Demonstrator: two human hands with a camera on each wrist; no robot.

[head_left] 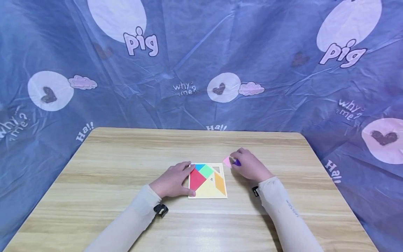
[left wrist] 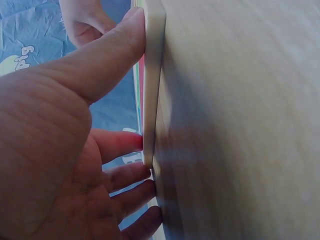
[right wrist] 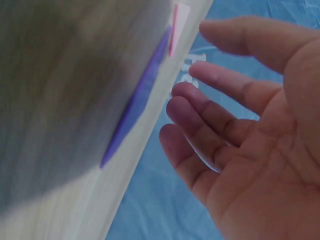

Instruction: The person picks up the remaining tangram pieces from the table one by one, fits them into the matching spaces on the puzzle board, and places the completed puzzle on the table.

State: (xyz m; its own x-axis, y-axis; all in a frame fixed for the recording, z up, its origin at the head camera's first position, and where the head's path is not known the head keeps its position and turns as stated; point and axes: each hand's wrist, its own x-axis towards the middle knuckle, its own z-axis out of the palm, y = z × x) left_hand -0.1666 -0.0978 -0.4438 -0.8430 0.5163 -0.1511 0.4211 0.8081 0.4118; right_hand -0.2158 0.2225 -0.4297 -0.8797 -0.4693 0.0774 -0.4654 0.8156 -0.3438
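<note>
A square tangram board (head_left: 207, 198) lies on the table with red, blue, green, yellow and orange pieces (head_left: 219, 183) in it. Bare triangular gaps show near its upper right corner and beside the orange piece. My left hand (head_left: 174, 181) rests along the board's left side, thumb at the near corner and index fingertip at the red piece (head_left: 197, 180); the left wrist view shows the thumb (left wrist: 117, 55) touching the board edge. Right of the board, my right hand (head_left: 248, 165) hovers over a purple piece (right wrist: 137, 102), fingers spread and apart from it. A pink piece (head_left: 227, 161) lies beside it.
The wooden table (head_left: 132, 150) extends around the board on all sides. Behind and beside it hangs a blue printed cloth (head_left: 189, 63). A black wrist camera (head_left: 161, 210) sits under the left forearm, near the table surface.
</note>
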